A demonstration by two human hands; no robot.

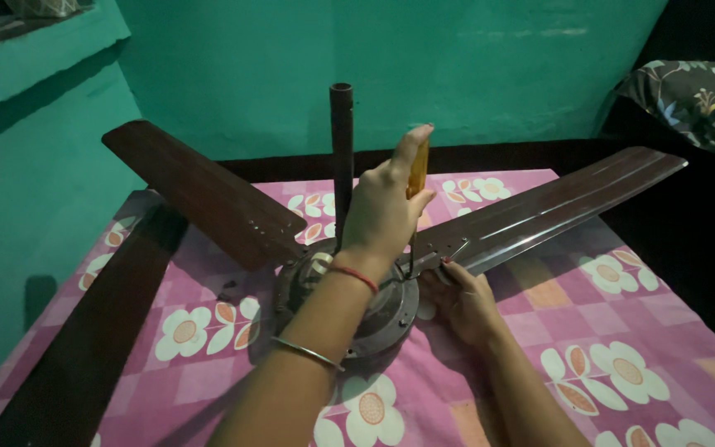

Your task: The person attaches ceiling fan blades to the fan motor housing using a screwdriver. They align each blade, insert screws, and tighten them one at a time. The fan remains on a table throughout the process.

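Note:
A brown ceiling fan lies on a pink flowered cloth [622, 323], its round motor hub [386, 319] in the middle and its dark downrod [341, 141] standing upright. My left hand [382, 211], with a bangle and a red thread on the wrist, grips an amber-handled screwdriver [418, 170] held vertically. Its shaft points down at the root of the right blade [556, 207]. My right hand [461, 298] rests on the cloth beside the hub, fingertips touching the blade's metal bracket [448, 248] near the screwdriver tip.
Two more blades spread from the hub, one to the upper left [200, 190] and one to the lower left [84, 331]. A teal wall [457, 58] rises behind. A dark flowered cushion [697, 99] lies at the upper right.

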